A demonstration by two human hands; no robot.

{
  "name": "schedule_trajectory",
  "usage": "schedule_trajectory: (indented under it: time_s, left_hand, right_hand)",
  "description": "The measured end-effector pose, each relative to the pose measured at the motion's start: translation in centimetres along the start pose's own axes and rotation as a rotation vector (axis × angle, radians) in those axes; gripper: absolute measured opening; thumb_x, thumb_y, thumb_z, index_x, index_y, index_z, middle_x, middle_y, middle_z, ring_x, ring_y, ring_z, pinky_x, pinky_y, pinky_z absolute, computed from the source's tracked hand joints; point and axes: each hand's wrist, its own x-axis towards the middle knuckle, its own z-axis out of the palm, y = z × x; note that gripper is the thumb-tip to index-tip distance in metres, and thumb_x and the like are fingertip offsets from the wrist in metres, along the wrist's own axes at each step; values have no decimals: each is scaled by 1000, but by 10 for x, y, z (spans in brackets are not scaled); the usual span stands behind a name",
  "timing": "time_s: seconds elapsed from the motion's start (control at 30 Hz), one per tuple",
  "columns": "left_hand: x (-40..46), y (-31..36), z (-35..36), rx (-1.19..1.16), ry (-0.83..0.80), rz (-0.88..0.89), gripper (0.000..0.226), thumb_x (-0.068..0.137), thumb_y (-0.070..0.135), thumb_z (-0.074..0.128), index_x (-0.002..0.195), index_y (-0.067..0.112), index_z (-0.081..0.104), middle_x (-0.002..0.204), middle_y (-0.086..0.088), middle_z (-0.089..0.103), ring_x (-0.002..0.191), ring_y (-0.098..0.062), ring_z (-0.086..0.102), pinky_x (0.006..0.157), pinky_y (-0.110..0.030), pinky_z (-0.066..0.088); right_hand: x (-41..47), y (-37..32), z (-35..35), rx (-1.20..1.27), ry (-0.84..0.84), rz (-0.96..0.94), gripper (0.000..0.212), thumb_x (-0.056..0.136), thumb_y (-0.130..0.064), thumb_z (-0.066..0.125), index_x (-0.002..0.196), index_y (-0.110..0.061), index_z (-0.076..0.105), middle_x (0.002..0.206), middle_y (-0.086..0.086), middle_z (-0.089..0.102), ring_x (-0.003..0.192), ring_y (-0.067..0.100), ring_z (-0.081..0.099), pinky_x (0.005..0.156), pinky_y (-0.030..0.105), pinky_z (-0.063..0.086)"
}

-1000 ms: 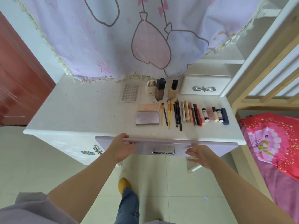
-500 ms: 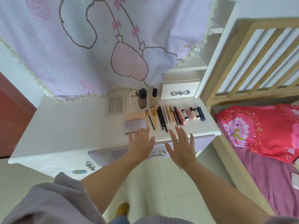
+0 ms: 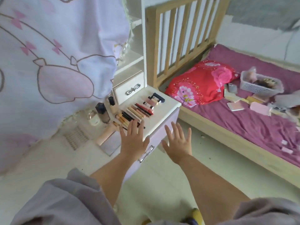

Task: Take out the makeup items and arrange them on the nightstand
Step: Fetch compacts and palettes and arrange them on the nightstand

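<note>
Both hands have lifted off the drawer front, fingers spread and empty. Left hand (image 3: pixel 133 140) hovers over the nightstand (image 3: pixel 164 109) edge, nearest the row of makeup (image 3: pixel 139 110) lying with long axes pointing toward it; right hand (image 3: pixel 177 143) floats just beside the corner.

Soft, even daylight, bright overall; shadows faint. White wooden counter (image 3: pixel 164 101) top washed out, near glare. Whole frame smeared by motion blur; pale pink cartoon-print curtain (image 3: pixel 56 62) soft. Wide-angle bending at edges, light wooden slatted bed rail (image 3: pixel 183 36) leaning.
</note>
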Motion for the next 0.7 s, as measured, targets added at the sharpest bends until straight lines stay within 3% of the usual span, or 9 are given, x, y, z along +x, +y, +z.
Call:
schedule_trajectory:
  time_s: [0.1, 0.2, 0.3, 0.4, 0.47, 0.7]
  left_hand:
    - [-2, 33, 1, -18, -17, 225, 61, 86, 46, 33, 134, 11, 50, 131, -14, 55, 121, -30, 53, 99, -64, 34]
    - [-9, 86, -5, -58, -47, 396, 61, 84, 45, 36, 132, 10, 52, 130, -15, 55, 119, -30, 54, 99, -65, 34]
    - [-34, 144, -16, -81, -67, 584, 63, 94, 46, 33, 148, 15, 26, 151, -14, 31, 138, -28, 31, 109, -64, 11]
    - [-79, 190, -18, -49, -121, 750, 66, 98, 48, 25, 151, 20, -3, 158, -8, 3, 146, -22, 4, 111, -58, -9]
    - [-117, 214, -19, -43, -145, 848, 65, 98, 49, 21, 150, 22, -7, 158, -6, -1, 146, -22, -1, 112, -57, -10]
    - [-289, 259, -12, 0, -248, 1139, 64, 97, 49, 18, 150, 22, -7, 158, -6, -1, 146, -20, -4, 111, -57, -11]
  right_hand:
    - [-40, 21, 0, 38, -12, 185, 77, 80, -54, -15, 151, -26, -5, 160, 2, -7, 147, 22, -9, 112, 61, -8]
    - [-91, 56, -2, 65, -13, 402, 66, 90, -54, -1, 151, -27, -3, 160, 2, -8, 147, 21, -10, 113, 60, -7]
    - [-155, 85, 2, 82, -5, 611, 63, 96, -52, 12, 151, -25, -3, 159, 3, -9, 146, 21, -11, 113, 60, -8]
    - [-226, 91, 9, 140, 37, 827, 68, 92, -54, 4, 151, -24, 12, 160, 4, 6, 147, 23, 2, 113, 61, -3]
    - [-275, 86, 17, 187, 23, 941, 77, 84, -57, -5, 151, -24, 14, 159, 4, 9, 147, 24, 5, 112, 60, -6]
    - [-474, 28, 54, 280, -26, 1305, 86, 72, -56, -20, 151, -27, -3, 160, 0, -8, 147, 20, -11, 112, 57, -13]
